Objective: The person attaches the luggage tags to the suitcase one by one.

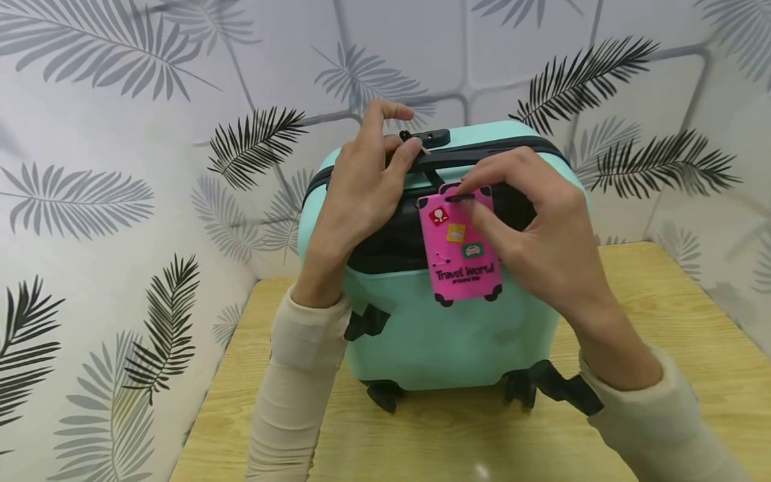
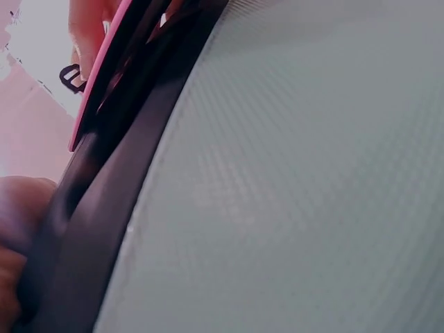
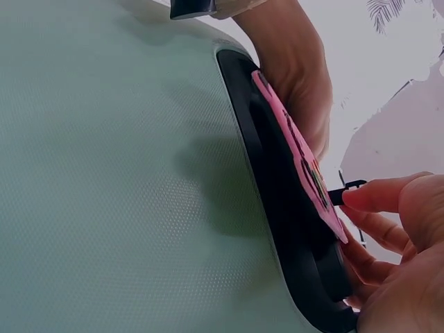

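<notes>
A mint-green suitcase (image 1: 446,348) stands on the yellowish wood-grain table (image 1: 656,308).

The suitcase (image 1: 446,348) stands on the table (image 1: 650,301), tag (image 1: 460,251) before, wall (image 1: 415,33) behind.

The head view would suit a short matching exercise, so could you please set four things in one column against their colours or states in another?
Things:
1. Suitcase
2. Luggage tag
3. Table
4. Right hand

Colours or states:
A. Pink, with black corners
B. Pinching a black strap
C. Mint green and black
D. Yellowish wood grain

Right pairs: 1-C, 2-A, 3-D, 4-B.
</notes>
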Tool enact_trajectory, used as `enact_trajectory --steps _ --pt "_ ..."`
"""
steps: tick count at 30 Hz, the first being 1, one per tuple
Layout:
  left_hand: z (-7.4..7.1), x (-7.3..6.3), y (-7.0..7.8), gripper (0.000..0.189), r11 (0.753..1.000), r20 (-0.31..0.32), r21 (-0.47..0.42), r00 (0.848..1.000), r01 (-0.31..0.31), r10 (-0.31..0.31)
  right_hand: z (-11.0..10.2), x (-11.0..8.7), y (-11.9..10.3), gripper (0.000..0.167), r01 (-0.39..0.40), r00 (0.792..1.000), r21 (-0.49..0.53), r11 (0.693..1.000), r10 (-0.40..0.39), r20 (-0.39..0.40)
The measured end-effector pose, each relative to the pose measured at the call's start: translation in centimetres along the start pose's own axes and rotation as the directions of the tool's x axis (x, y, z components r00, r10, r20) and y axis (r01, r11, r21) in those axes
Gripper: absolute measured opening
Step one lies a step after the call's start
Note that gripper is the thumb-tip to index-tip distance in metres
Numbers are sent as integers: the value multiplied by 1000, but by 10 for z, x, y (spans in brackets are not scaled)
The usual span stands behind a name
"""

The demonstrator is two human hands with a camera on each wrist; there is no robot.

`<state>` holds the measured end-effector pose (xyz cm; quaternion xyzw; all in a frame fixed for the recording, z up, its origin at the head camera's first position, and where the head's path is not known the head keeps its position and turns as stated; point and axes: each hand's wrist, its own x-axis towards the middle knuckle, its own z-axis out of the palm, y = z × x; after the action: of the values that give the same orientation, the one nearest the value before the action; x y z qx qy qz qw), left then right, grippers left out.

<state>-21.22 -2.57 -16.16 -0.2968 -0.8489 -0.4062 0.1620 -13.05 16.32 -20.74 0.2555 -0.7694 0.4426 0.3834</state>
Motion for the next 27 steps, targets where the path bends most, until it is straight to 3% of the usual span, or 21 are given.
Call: enact_trajectory --steps 9,15,22,27 --pt "0 -2 0 19 998 -66 37 997 -48 51 6 3 -3 17 35 996 -2 999 -35 -77" --pt "0 -2 -1 13 998 -90 -11 994 -70 68 7 4 -5 17 8 995 -23 1000 -10 -97" --pt "-1 -4 -5 11 985 -140 -74 980 -155 143 10 8 -6 16 8 997 -80 997 -14 -79" --pt "-1 -5 -6 11 975 -180 -141 972 -174 148 12 12 -6 14 -32 996 -103 994 23 -88"
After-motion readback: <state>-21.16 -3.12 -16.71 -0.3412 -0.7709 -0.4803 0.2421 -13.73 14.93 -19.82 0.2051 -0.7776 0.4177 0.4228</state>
